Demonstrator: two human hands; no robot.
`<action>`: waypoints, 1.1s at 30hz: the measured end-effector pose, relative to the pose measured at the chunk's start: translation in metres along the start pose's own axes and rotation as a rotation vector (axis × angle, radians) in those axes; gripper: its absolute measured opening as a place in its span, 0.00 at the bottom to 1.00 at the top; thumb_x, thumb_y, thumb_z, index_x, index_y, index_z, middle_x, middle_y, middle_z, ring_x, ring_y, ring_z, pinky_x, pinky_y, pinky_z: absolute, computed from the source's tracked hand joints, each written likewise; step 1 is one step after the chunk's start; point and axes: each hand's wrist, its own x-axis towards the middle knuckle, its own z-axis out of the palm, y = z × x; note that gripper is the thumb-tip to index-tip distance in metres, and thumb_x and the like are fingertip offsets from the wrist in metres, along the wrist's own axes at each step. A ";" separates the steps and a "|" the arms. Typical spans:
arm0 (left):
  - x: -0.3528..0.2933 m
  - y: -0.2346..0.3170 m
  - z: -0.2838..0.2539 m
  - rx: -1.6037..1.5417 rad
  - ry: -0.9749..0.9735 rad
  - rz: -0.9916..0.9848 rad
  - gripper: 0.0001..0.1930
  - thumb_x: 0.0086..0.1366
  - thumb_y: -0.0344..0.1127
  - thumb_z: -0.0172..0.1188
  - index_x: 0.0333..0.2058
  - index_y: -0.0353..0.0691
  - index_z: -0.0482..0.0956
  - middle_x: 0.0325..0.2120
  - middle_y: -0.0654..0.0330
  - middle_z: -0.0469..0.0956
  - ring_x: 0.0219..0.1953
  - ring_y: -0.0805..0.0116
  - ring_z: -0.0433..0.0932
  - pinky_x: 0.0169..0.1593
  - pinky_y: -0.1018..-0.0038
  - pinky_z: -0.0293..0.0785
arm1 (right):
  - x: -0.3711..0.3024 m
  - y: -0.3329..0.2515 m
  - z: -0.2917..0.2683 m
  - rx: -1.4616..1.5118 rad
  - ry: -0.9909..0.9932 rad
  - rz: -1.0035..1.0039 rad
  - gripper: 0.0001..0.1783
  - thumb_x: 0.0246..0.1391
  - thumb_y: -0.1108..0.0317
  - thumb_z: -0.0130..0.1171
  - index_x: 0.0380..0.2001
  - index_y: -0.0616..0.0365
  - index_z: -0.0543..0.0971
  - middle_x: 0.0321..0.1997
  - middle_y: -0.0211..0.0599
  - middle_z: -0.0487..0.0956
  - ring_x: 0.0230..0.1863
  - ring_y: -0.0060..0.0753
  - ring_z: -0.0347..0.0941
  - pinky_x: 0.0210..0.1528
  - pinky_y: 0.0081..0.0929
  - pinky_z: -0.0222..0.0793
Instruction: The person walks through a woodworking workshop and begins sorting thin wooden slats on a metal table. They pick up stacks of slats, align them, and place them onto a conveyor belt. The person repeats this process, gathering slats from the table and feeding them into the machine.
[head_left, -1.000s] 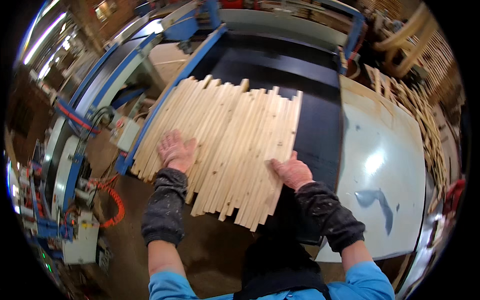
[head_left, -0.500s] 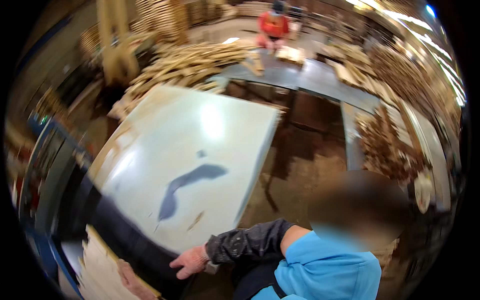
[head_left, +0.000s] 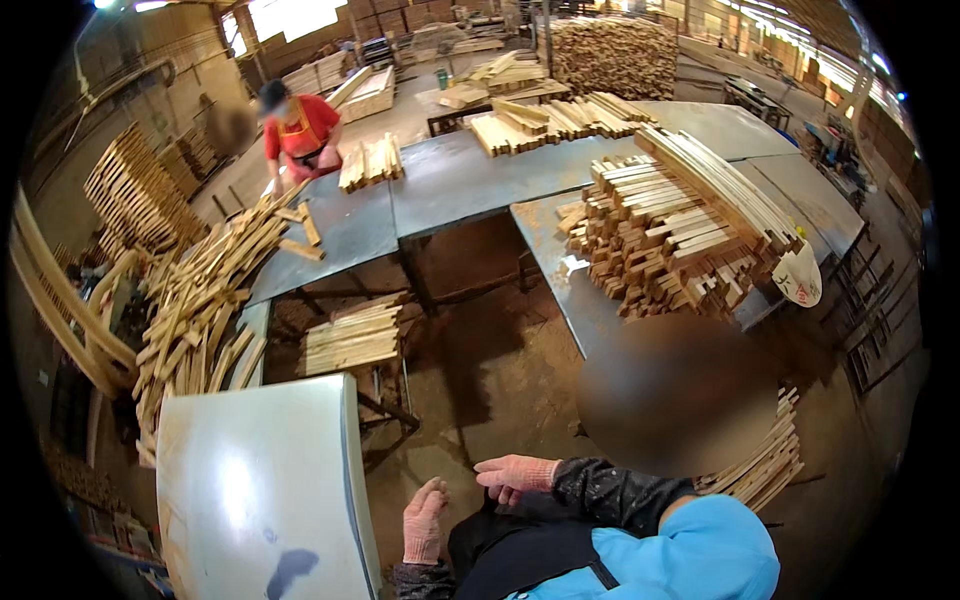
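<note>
Both my hands wear pale pink knit gloves, with dark sleeves behind them. My left hand (head_left: 424, 518) is raised before my black apron (head_left: 525, 545), to the right of a pale, glossy machine table (head_left: 262, 440). Its fingers are extended, and nothing shows in them. Slightly higher and to the right, my right hand (head_left: 515, 474) reaches leftward with fingers stretched out, also holding nothing visible. A small gap separates the two hands. Neither touches the pale table, which bears a dark grey patch.
A heap of loose wooden strips (head_left: 205, 310) lies at the left. Grey tables (head_left: 470, 175) run across behind, bearing sticks. Stacked wooden sticks (head_left: 670, 225) fill the right table. A co-worker in red (head_left: 302, 138) stands far left. Cut sticks (head_left: 352, 335) lie beyond the pale table.
My view has swung right. My left hand has left the wooden board at the lower left, and my right hand has moved away from the dark belt. Both are now in front of my apron.
</note>
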 end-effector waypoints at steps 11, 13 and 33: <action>0.279 0.020 0.065 0.136 -0.172 -0.288 0.24 0.77 0.42 0.63 0.63 0.32 0.78 0.51 0.56 0.86 0.48 0.66 0.84 0.55 0.69 0.79 | 0.073 -0.085 -0.175 0.470 0.148 -0.018 0.45 0.77 0.60 0.56 0.83 0.59 0.44 0.39 0.35 0.77 0.33 0.23 0.73 0.34 0.23 0.75; 0.340 0.026 0.075 0.110 -0.145 -0.354 0.24 0.77 0.43 0.63 0.63 0.33 0.79 0.50 0.57 0.86 0.46 0.67 0.84 0.53 0.69 0.80 | 0.108 -0.108 -0.221 0.640 0.117 -0.022 0.19 0.77 0.61 0.55 0.65 0.49 0.68 0.32 0.27 0.70 0.28 0.20 0.65 0.28 0.22 0.67; 0.814 0.210 0.224 0.219 -0.272 -0.297 0.26 0.75 0.42 0.65 0.64 0.31 0.79 0.49 0.62 0.82 0.49 0.72 0.79 0.57 0.74 0.75 | 0.337 -0.464 -0.591 0.504 0.360 -0.018 0.14 0.75 0.59 0.58 0.56 0.50 0.72 0.29 0.30 0.70 0.26 0.29 0.67 0.25 0.30 0.60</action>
